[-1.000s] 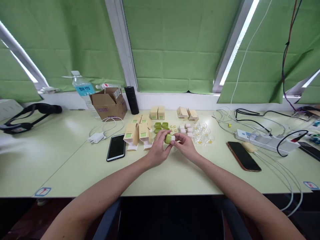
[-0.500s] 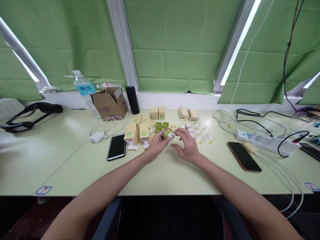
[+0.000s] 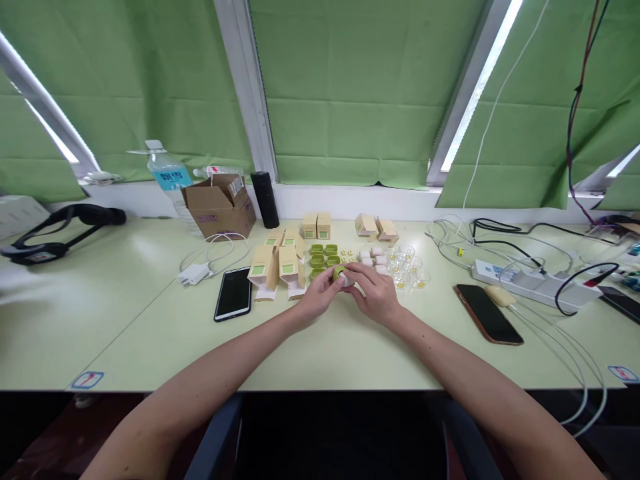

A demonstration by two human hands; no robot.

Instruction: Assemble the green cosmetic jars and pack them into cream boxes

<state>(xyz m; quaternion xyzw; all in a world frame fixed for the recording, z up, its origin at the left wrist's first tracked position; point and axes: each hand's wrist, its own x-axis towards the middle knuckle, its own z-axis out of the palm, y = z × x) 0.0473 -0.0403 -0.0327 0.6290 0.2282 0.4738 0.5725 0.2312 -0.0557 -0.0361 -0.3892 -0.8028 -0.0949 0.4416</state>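
Note:
Between both hands, above the table's middle, is a small round green-and-white piece (image 3: 339,273); its exact kind is unclear. My left hand (image 3: 319,293) pinches it from the left. On the other side, the fingers of my right hand (image 3: 373,290) close on its white part, partly covering it. Just beyond the hands lie several green trays (image 3: 317,250), tiny yellowish bits (image 3: 346,253) and pale pinkish-white blocks (image 3: 377,252). Clear plastic cups (image 3: 409,261) with yellow spots stand to the right. Open cream boxes (image 3: 264,267) with green windows stand left of the hands.
More small cartons (image 3: 317,225) stand at the back. A phone (image 3: 233,295) and charger (image 3: 194,273) lie left, near a cardboard box (image 3: 223,210) and black cylinder (image 3: 265,200). To the right are another phone (image 3: 487,313), a power strip (image 3: 533,283) and loose cables.
My right hand has moved left and closed on the green-and-white piece. The piece has shifted slightly right and nearer with my left hand.

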